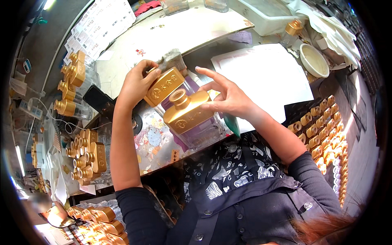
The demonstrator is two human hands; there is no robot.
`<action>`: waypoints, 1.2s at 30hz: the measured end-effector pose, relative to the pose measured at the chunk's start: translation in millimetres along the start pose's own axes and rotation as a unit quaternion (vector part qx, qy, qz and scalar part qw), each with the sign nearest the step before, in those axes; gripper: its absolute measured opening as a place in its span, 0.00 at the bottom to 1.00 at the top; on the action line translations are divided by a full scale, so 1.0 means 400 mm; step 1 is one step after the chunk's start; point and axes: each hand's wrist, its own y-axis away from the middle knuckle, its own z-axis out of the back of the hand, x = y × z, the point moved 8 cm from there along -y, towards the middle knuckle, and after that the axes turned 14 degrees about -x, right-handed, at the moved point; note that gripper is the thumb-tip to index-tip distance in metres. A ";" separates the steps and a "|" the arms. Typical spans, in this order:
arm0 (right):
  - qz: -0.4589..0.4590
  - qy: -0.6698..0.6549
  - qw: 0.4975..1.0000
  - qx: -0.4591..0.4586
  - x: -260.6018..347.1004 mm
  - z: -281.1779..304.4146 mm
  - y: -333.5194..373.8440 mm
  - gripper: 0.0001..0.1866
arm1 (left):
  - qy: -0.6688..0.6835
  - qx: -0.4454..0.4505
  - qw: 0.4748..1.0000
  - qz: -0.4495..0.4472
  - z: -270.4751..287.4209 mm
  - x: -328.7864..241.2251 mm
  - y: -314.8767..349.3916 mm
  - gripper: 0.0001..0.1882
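Note:
Two clear glass bottles with gold shoulders stand side by side on the metal worktop (pixel 159 143) in front of me. My left hand (pixel 136 83) grips the gold shoulder of the rear bottle (pixel 164 85), which is tilted. My right hand (pixel 228 98) rests on the right side of the nearer bottle (pixel 192 116), fingers spread, index finger stretched out to the left. That bottle has an open gold neck on top and a see-through square body.
More gold-topped bottles lie at the left (pixel 73 81) and lower left (pixel 87 157). Rows of gold caps (pixel 326 126) fill a tray on the right. White paper sheets (pixel 265 77), a white bowl (pixel 314 60) and a white tub (pixel 265 16) sit behind.

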 end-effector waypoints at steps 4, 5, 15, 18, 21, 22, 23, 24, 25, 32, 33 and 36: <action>0.001 -0.037 0.999 -0.014 -0.001 0.010 0.026 0.49 | -0.005 -0.098 0.995 -0.029 0.110 0.009 0.076 0.10; 0.001 -0.044 0.999 -0.020 -0.006 0.014 0.027 0.49 | -0.040 -0.136 0.989 -0.031 0.147 0.006 0.106 0.10; -0.021 -0.046 0.998 -0.041 -0.026 -0.043 -0.090 0.45 | -0.102 -0.158 0.982 0.012 0.268 0.096 0.283 0.08; -0.018 -0.065 0.997 -0.038 -0.045 -0.051 -0.149 0.46 | -0.116 -0.162 0.980 0.015 0.269 0.112 0.300 0.08; -0.003 -0.082 0.996 -0.046 -0.035 -0.043 -0.195 0.47 | -0.102 -0.195 0.975 0.039 0.278 0.140 0.307 0.08; 0.009 -0.096 0.994 -0.057 -0.033 -0.038 -0.212 0.47 | -0.108 -0.204 0.972 0.036 0.279 0.149 0.304 0.08; 0.021 -0.109 0.991 -0.068 -0.033 -0.030 -0.231 0.48 | -0.114 -0.213 0.970 0.033 0.281 0.157 0.302 0.08; 0.028 -0.104 0.990 -0.091 -0.042 -0.016 -0.255 0.47 | -0.112 -0.218 0.969 0.029 0.282 0.163 0.300 0.09; 0.008 -0.123 0.987 -0.101 -0.065 -0.009 -0.268 0.47 | -0.111 -0.221 0.969 0.021 0.280 0.169 0.294 0.10; 0.094 0.052 0.982 -0.158 -0.051 0.043 -0.267 0.39 | -0.111 -0.057 0.992 -0.031 0.244 0.100 0.286 0.15; 0.092 0.047 0.987 -0.124 -0.045 0.044 -0.263 0.36 | -0.135 -0.043 0.989 -0.048 0.241 0.092 0.290 0.15; 0.052 0.004 0.999 -0.011 0.044 0.036 -0.223 0.23 | -0.131 -0.039 0.990 -0.014 0.235 0.083 0.320 0.17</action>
